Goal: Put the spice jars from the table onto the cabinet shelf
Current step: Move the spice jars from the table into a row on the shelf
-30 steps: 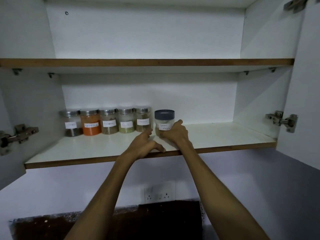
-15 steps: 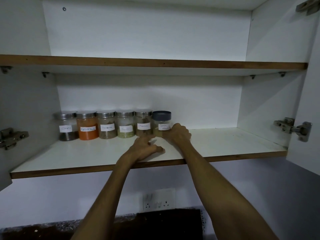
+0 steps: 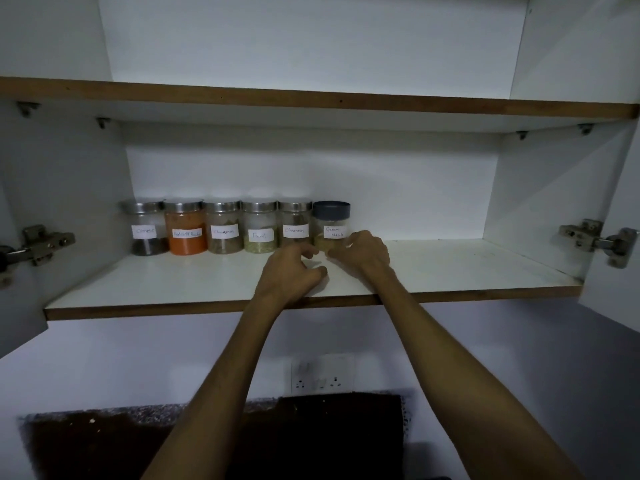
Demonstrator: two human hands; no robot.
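Six spice jars in row at back-left of lower cabinet shelf (image 3: 173, 285), labels facing out. Dark-lid jar (image 3: 331, 225) at right end. Right hand (image 3: 363, 249) at its base, fingers curled, looks touching, grip unclear tbh. Left hand (image 3: 289, 275) resting on shelf, loosely curled, holding nothing.

Upper shelf (image 3: 311, 100): bare brown edge running across, well above the grip.
Left door hinge (image 3: 38, 245): metal, far off to the left of the grip.
Right door hinge (image 3: 597, 240): metal, far off to the right.
Wall socket (image 3: 322, 374): white, on the wall below the grip.
Counter (image 3: 207, 441): dark, speckled, lowest in view, under the socket.
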